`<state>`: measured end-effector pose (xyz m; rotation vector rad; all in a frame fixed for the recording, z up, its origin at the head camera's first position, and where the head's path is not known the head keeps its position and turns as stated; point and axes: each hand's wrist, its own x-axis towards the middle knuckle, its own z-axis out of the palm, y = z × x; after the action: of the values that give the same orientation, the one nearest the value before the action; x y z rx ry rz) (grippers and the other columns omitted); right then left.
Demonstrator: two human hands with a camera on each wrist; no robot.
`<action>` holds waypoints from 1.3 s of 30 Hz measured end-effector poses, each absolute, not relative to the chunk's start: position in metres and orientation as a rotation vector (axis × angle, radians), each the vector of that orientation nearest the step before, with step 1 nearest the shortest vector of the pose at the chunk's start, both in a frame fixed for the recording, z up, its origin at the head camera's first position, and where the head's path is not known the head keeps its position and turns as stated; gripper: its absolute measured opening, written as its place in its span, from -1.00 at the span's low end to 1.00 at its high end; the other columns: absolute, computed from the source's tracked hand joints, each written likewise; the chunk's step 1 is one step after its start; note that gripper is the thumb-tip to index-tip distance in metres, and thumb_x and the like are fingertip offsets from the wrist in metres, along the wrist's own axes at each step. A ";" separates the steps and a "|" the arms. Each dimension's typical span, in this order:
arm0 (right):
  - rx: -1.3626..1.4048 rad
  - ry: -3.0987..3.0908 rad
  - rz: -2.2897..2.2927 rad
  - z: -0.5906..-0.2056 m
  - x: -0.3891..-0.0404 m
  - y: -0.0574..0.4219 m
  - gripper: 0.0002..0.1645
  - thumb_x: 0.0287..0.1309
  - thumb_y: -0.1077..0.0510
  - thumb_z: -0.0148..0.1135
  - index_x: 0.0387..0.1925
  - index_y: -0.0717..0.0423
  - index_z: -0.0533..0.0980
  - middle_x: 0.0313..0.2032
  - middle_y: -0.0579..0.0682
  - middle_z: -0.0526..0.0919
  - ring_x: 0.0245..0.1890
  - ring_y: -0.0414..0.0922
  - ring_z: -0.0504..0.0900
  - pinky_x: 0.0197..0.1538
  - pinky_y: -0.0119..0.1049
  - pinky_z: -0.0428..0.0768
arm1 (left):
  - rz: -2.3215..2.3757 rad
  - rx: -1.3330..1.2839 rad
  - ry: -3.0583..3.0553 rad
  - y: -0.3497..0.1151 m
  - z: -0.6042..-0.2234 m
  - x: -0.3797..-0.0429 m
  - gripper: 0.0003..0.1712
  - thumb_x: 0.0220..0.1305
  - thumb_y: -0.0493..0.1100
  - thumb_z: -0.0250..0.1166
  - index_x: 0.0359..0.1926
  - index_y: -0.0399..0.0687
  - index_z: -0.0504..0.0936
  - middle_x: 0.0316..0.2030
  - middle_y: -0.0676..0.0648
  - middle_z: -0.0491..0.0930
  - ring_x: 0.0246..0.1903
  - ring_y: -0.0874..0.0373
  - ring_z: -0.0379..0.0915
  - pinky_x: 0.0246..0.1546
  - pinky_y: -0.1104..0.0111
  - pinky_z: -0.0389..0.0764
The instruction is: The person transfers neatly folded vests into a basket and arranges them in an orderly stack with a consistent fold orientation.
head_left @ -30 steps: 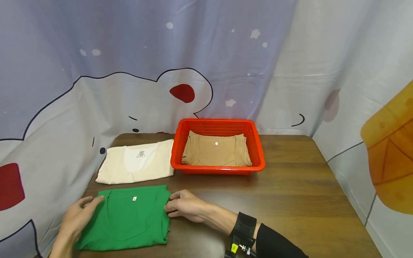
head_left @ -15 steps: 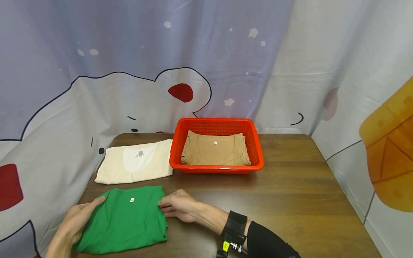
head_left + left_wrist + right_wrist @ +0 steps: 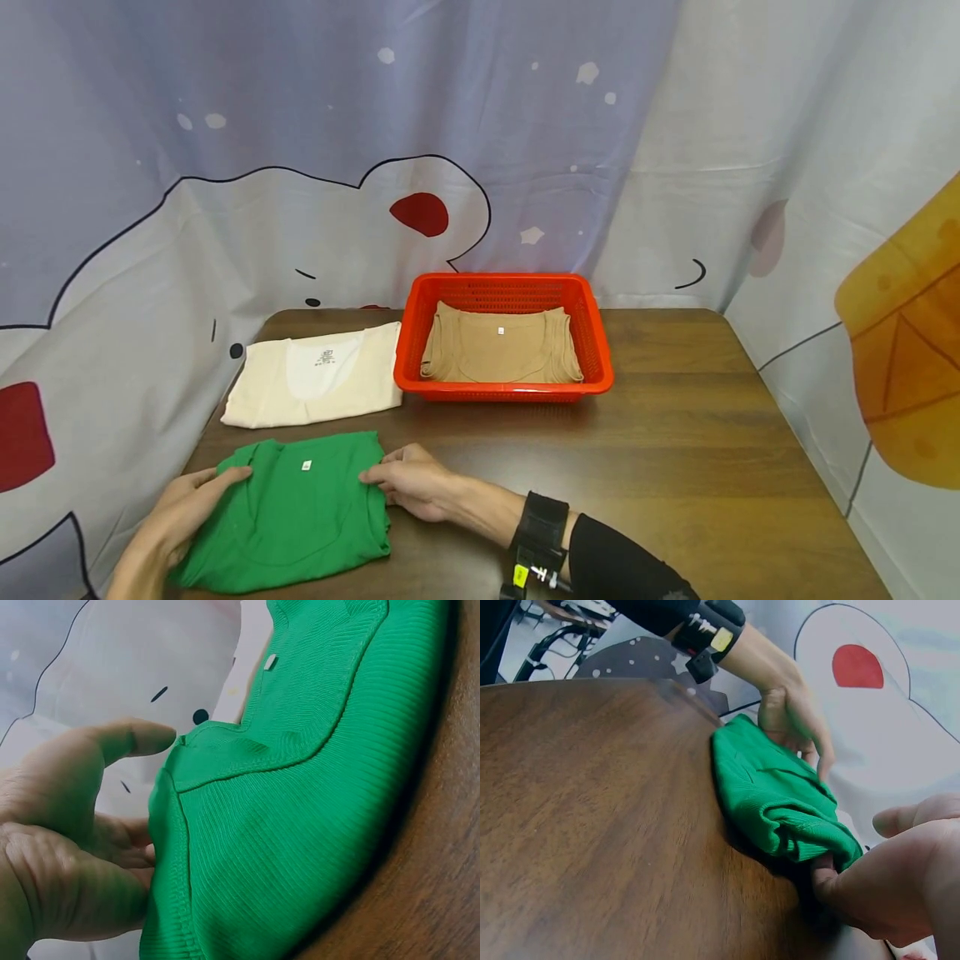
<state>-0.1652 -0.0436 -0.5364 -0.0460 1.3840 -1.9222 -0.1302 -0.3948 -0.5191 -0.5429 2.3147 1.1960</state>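
A folded green ribbed shirt (image 3: 300, 508) with a round neckline and small white label lies at the table's near left. My left hand (image 3: 180, 512) grips its left edge, thumb on top and fingers behind the cloth; in the left wrist view the thumb (image 3: 150, 739) meets the fabric's edge. On the opposite side my right hand (image 3: 416, 483) holds the right edge, thumb over it. The right wrist view shows a finger (image 3: 825, 874) tucked under the shirt's folded layers. That edge looks slightly raised there, with dark shadow beneath.
Behind the green shirt lies a folded cream garment (image 3: 315, 379) with a printed neck. A red plastic basket (image 3: 504, 392) at the table's back holds a folded tan garment (image 3: 502, 346). Brown wooden table (image 3: 675, 467) extends to the right; a patterned curtain (image 3: 300, 100) hangs behind.
My right hand has shifted slightly left, its thumb now over the shirt's right edge. The left hand has moved a little right onto the left edge. The shirt's upper part looks drawn in narrower.
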 end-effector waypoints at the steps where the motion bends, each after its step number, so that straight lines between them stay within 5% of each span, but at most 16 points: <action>1: -0.035 1.382 -1.925 -0.537 -0.165 -0.045 -0.79 0.42 0.34 0.36 0.00 0.41 0.69 -0.11 0.12 0.88 -0.15 -0.18 0.82 0.12 -0.22 0.84 | 1.207 -0.546 2.308 -0.395 -0.519 -0.130 0.33 0.64 0.54 0.08 0.74 -0.56 -0.07 0.60 -0.67 0.20 0.39 -0.32 0.56 0.16 0.09 0.78; 7: 0.003 1.424 -1.898 -0.539 -0.166 -0.051 -0.94 0.45 0.30 0.43 -0.21 0.25 0.72 -0.27 -0.02 0.86 -0.26 -0.23 0.79 -0.05 -0.27 0.84 | 1.346 -0.566 2.254 -0.396 -0.519 -0.129 0.21 0.71 0.34 0.16 0.75 -0.57 -0.11 0.64 -0.64 0.16 0.17 0.12 0.65 0.02 0.35 0.77; 11: 0.026 1.538 -1.852 -0.538 -0.165 -0.055 -0.76 0.39 0.30 0.51 -0.38 0.06 0.62 -0.42 -0.16 0.65 -0.40 -0.28 0.60 -0.27 -0.39 0.69 | 1.494 -0.575 2.186 -0.396 -0.519 -0.129 0.17 0.72 0.18 0.23 0.76 -0.55 -0.20 0.55 -0.55 0.34 -0.04 0.39 0.68 0.01 0.32 0.83; 13: 0.041 1.602 -1.842 -0.537 -0.163 -0.057 -0.77 0.33 0.33 0.54 -0.31 0.07 0.60 -0.36 -0.14 0.62 -0.40 -0.27 0.57 -0.32 -0.41 0.66 | 1.538 -0.575 2.168 -0.397 -0.520 -0.128 0.16 0.72 0.14 0.25 0.76 -0.55 -0.21 0.45 -0.46 0.49 -0.08 0.40 0.71 0.02 0.29 0.85; 19: 0.069 1.702 -1.838 -0.536 -0.160 -0.057 -0.56 0.22 0.38 0.56 0.10 0.28 0.61 -0.06 0.04 0.68 -0.29 -0.22 0.67 -0.34 -0.43 0.67 | 1.468 -0.575 2.241 -0.397 -0.518 -0.128 0.20 0.69 0.20 0.30 0.76 -0.56 -0.15 0.47 -0.40 0.48 -0.10 0.46 0.64 0.00 0.36 0.82; 23: 0.063 1.741 -1.835 -0.536 -0.161 -0.053 -0.62 0.17 0.36 0.55 0.01 0.23 0.63 -0.11 -0.01 0.66 -0.32 -0.23 0.66 -0.34 -0.44 0.66 | 1.368 -0.593 2.318 -0.396 -0.516 -0.128 0.25 0.63 0.29 0.34 0.76 -0.52 -0.07 0.55 -0.49 0.40 -0.06 0.45 0.59 -0.06 0.44 0.76; 26: 0.033 1.776 -1.838 -0.534 -0.163 -0.047 -0.75 0.15 0.36 0.53 -0.27 0.11 0.57 -0.28 -0.09 0.58 -0.37 -0.24 0.57 -0.36 -0.45 0.57 | 1.300 -0.596 2.380 -0.393 -0.515 -0.130 0.25 0.59 0.33 0.37 0.75 -0.50 0.01 0.60 -0.55 0.34 -0.06 0.42 0.57 -0.11 0.47 0.72; 31: -0.038 1.885 -1.819 -0.528 -0.163 -0.038 -0.60 0.12 0.36 0.52 -0.48 -0.01 0.42 -0.50 -0.19 0.34 -0.42 -0.24 0.37 -0.36 -0.42 0.35 | 1.307 -0.585 2.413 -0.385 -0.517 -0.135 0.20 0.56 0.29 0.43 0.72 -0.50 0.12 0.41 -0.48 0.62 -0.14 0.34 0.69 -0.13 0.36 0.79; 34: -0.061 1.918 -1.817 -0.525 -0.163 -0.031 -0.64 0.13 0.37 0.51 -0.45 0.01 0.45 -0.57 -0.21 0.31 -0.48 -0.25 0.32 -0.38 -0.41 0.32 | 1.286 -0.559 2.406 -0.382 -0.517 -0.137 0.26 0.58 0.34 0.38 0.76 -0.49 0.02 0.56 -0.55 0.43 0.15 -0.03 0.75 0.14 0.17 0.81; 37: -0.104 1.933 -1.811 -0.520 -0.163 -0.021 -0.70 0.17 0.35 0.51 -0.37 0.05 0.50 -0.55 -0.19 0.40 -0.48 -0.25 0.37 -0.38 -0.42 0.38 | 1.215 -0.518 2.412 -0.381 -0.515 -0.138 0.36 0.58 0.46 0.30 0.79 -0.46 -0.11 0.71 -0.62 0.06 0.56 -0.45 0.39 0.47 -0.12 0.63; 39: -0.151 1.937 -1.806 -0.517 -0.163 -0.012 -0.73 0.20 0.33 0.51 -0.35 0.08 0.51 -0.51 -0.16 0.47 -0.45 -0.24 0.43 -0.35 -0.42 0.44 | 1.192 -0.482 2.417 -0.379 -0.513 -0.139 0.38 0.56 0.51 0.27 0.80 -0.42 -0.13 0.72 -0.61 0.01 0.68 -0.54 0.12 0.56 -0.26 0.49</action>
<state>-0.1634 -0.0122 -0.5166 -0.1507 1.9370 -1.8060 -0.1392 -0.3793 -0.5127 -0.4818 2.4173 1.1922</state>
